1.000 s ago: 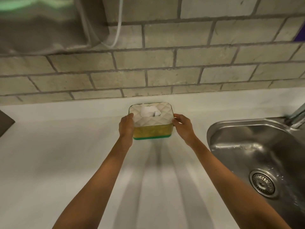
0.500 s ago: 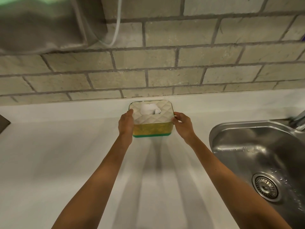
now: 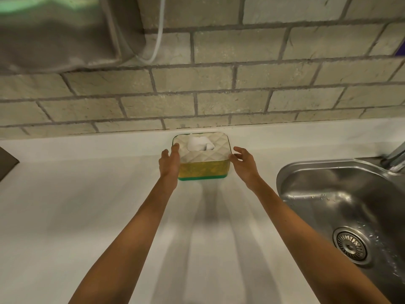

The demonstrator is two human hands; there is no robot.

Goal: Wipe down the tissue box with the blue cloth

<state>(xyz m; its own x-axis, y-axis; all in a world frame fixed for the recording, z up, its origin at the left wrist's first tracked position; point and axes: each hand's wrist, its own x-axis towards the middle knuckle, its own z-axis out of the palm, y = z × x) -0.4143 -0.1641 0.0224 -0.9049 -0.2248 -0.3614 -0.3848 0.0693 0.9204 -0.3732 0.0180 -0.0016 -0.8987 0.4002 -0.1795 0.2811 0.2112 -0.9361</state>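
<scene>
The tissue box (image 3: 203, 170) stands on the white counter (image 3: 87, 205), close to the brick wall. It has a cream quilted lid, a yellow side, a green base, and a white tissue (image 3: 200, 143) poking from its top slot. My left hand (image 3: 168, 163) lies flat against the box's left side with the thumb held away. At the box's right upper corner, my right hand (image 3: 244, 164) has its fingers spread, just the fingertips near the edge. Neither hand holds anything. No blue cloth is in view.
A steel sink (image 3: 341, 194) with a drain (image 3: 350, 246) lies to the right, its tap (image 3: 396, 156) at the frame edge. A dark object (image 3: 6, 163) pokes in at the far left. A grey shape (image 3: 54, 40) and white cable (image 3: 157, 44) hang on the wall.
The box has moved back toward the wall. Both hands gripped its sides before; now their fingers have loosened and spread.
</scene>
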